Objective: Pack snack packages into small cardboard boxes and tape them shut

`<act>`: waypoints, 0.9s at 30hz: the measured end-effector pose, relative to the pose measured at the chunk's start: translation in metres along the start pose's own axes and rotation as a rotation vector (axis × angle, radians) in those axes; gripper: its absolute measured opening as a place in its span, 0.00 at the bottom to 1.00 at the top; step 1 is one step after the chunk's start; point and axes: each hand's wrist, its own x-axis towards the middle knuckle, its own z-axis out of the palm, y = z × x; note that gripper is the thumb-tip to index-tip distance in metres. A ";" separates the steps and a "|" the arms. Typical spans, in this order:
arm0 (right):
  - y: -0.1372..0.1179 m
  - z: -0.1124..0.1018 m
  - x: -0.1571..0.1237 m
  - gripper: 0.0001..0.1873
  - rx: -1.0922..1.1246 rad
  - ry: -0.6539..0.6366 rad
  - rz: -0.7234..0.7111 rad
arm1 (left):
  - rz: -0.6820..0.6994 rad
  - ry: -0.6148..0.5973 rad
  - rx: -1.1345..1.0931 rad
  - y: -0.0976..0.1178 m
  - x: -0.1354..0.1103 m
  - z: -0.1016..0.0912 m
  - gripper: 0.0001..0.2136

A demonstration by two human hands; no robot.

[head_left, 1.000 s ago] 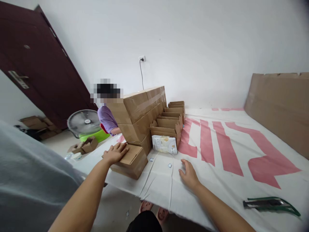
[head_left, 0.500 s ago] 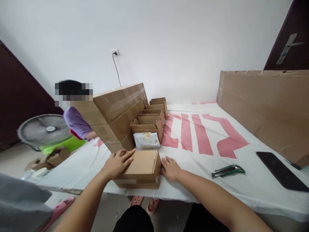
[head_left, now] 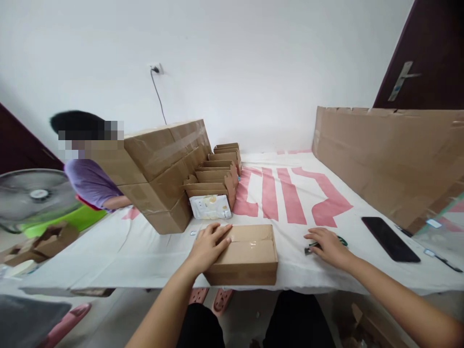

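Observation:
A taped brown cardboard box (head_left: 250, 253) lies on the white cloth near the table's front edge. My left hand (head_left: 210, 244) rests flat on its top left part, fingers stretched out. To the right, my right hand (head_left: 328, 246) lies over a green utility knife (head_left: 311, 249), fingers curved down on it; only the knife's tip and a bit of green handle show. I cannot tell whether the fingers have closed round it.
A stack of sealed cartons (head_left: 159, 169) and a row of open small boxes (head_left: 213, 176) stand at the left back, with a white packet (head_left: 210, 207) in front. A black phone (head_left: 389, 232) and a big flat cardboard sheet (head_left: 391, 154) lie right. Another person (head_left: 90, 179) sits left beside a fan (head_left: 34, 195).
The box has slid right along the front edge under my left hand. My right hand left the box's side and moved right onto the green knife. The view has turned right.

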 end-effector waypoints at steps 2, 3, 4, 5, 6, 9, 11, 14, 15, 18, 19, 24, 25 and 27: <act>0.019 0.000 -0.007 0.20 -0.054 -0.004 0.040 | -0.005 0.019 -0.226 0.003 0.005 0.009 0.21; 0.026 0.003 -0.011 0.20 -0.072 -0.002 0.035 | -0.004 0.022 -0.345 0.003 0.006 0.012 0.20; 0.031 0.006 -0.014 0.20 -0.081 0.006 0.016 | -0.005 0.020 -0.454 0.003 0.007 0.013 0.19; 0.034 0.010 -0.017 0.20 -0.081 0.019 -0.010 | -0.009 0.014 -0.548 0.001 0.006 0.013 0.19; 0.036 0.013 -0.018 0.19 -0.078 0.036 -0.030 | -0.016 0.006 -0.626 0.000 0.005 0.013 0.18; 0.039 0.014 -0.012 0.17 -0.065 0.069 -0.052 | -0.028 -0.029 -0.804 -0.006 0.001 0.012 0.18; 0.032 0.004 0.001 0.16 -0.055 0.108 -0.047 | -0.016 -0.049 -0.903 -0.009 -0.002 0.013 0.18; -0.002 -0.023 0.031 0.17 -0.063 0.277 -0.071 | 0.001 -0.056 -1.033 -0.012 -0.004 0.017 0.19; -0.021 -0.033 0.041 0.18 -0.069 0.330 -0.116 | -0.004 -0.055 -1.075 -0.013 -0.005 0.018 0.21; -0.088 -0.057 0.066 0.19 -0.133 0.390 -0.367 | -0.028 -0.048 -1.189 -0.014 -0.006 0.022 0.31; -0.112 -0.061 0.072 0.19 -0.168 0.382 -0.452 | -0.026 -0.037 -1.214 -0.014 -0.007 0.023 0.34; -0.202 -0.053 0.098 0.17 -0.285 0.245 -0.753 | 0.031 0.007 -1.241 -0.016 -0.006 0.026 0.38; -0.213 -0.049 0.103 0.17 -0.307 0.229 -0.783 | 0.033 0.002 -1.244 -0.016 -0.006 0.027 0.38; -0.229 -0.043 0.109 0.16 -0.349 0.220 -0.831 | 0.035 -0.006 -1.253 -0.016 -0.006 0.028 0.38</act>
